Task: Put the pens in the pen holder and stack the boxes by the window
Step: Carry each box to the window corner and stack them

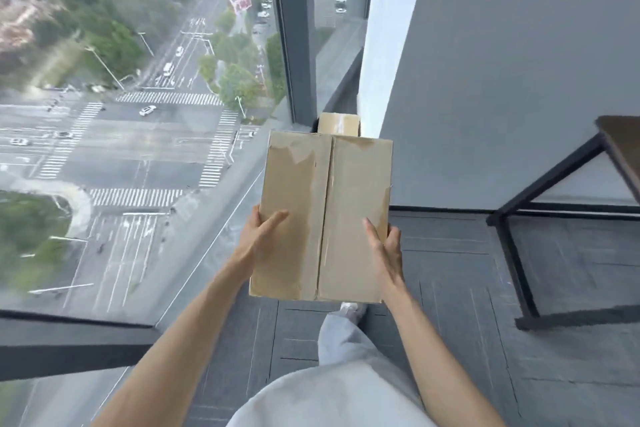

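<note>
I hold a brown cardboard box [325,204] in the air in front of me, its taped top flaps facing up. My left hand [258,239] grips its left side with the thumb on top. My right hand [386,246] grips its right side the same way. Beyond the held box, a second cardboard box [337,124] sits on the floor in the corner by the window [138,114]; only its top shows. No pens or pen holder are in view.
A floor-to-ceiling window runs along the left with a dark frame post [294,31]. A grey wall [519,62] stands ahead on the right. A dark-framed table [568,191] is at the right edge. Grey carpet tiles [450,288] cover the floor.
</note>
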{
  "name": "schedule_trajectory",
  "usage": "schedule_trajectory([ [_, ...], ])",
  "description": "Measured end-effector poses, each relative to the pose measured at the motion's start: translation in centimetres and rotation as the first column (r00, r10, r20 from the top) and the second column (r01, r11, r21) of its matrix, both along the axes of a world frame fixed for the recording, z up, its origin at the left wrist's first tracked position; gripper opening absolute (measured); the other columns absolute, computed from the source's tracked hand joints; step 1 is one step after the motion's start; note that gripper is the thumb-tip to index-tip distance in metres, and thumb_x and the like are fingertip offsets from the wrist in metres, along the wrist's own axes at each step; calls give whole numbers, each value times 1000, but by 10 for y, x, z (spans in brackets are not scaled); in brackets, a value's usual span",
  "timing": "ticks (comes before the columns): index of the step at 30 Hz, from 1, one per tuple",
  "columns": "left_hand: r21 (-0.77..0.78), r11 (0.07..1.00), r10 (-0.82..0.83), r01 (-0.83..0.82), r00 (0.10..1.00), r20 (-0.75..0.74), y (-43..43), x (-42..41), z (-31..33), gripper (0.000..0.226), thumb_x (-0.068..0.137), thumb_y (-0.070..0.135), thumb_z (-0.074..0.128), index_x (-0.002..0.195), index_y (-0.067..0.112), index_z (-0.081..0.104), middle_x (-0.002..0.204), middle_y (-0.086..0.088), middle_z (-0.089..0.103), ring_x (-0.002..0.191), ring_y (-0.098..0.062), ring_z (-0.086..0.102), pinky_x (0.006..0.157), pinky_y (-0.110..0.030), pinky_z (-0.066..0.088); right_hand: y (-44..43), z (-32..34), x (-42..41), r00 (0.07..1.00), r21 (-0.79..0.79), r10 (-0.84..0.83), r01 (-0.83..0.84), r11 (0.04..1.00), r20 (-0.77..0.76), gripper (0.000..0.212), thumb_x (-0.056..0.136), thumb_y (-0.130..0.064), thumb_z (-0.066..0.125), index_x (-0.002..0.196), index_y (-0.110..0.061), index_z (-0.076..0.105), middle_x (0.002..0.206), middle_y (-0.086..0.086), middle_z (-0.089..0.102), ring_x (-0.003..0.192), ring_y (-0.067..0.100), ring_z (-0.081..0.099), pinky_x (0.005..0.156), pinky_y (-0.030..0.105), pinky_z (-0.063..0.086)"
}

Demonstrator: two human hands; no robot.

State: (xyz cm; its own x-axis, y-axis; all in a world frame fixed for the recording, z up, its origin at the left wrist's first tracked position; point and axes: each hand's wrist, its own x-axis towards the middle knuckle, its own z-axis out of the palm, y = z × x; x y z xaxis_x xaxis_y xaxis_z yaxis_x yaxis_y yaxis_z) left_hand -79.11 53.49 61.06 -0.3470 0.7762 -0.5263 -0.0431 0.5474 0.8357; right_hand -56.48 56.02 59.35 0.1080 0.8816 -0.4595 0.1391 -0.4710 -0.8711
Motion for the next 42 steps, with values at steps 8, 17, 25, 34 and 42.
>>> schedule_trajectory([
  [8,-34,993,111,-113,992,-52,136,-19,21,63,69,50,65,122,23,47,108,-2,63,96,-21,64,89,-44,52,172,4,-26,986,-45,163,-164,985,-14,51,90,-57,55,121,-18,44,112,1,57,100,21,53,82,32,37],
  [17,13,994,107,-107,994,-22,266,-31,4,46,92,34,60,130,14,43,103,2,60,88,-10,60,67,-27,46,307,7,-41,977,-45,198,-195,980,74,59,90,-61,52,128,-17,42,117,2,58,103,22,54,80,33,39],
  [25,-96,995,-21,23,999,25,399,-86,-42,45,92,34,59,129,15,42,106,3,60,86,-6,59,64,-24,44,418,-38,-86,973,-191,172,-141,971,152,77,87,-67,51,136,-11,32,130,10,51,113,28,51,85,35,40],
  [34,-263,932,-241,250,968,65,590,-179,-137,62,88,45,60,137,19,33,127,-2,52,110,-21,53,87,-36,43,580,-109,-175,982,-342,-3,69,937,189,61,86,-65,51,121,-16,40,105,-2,56,92,16,55,73,33,42],
  [42,-360,900,-243,245,969,54,685,-194,-257,63,75,44,68,124,19,37,115,-3,57,99,-19,59,80,-36,47,668,-237,-191,973,-424,-93,178,888,213,57,85,-66,50,114,-17,44,100,-2,57,88,14,55,77,35,45],
])
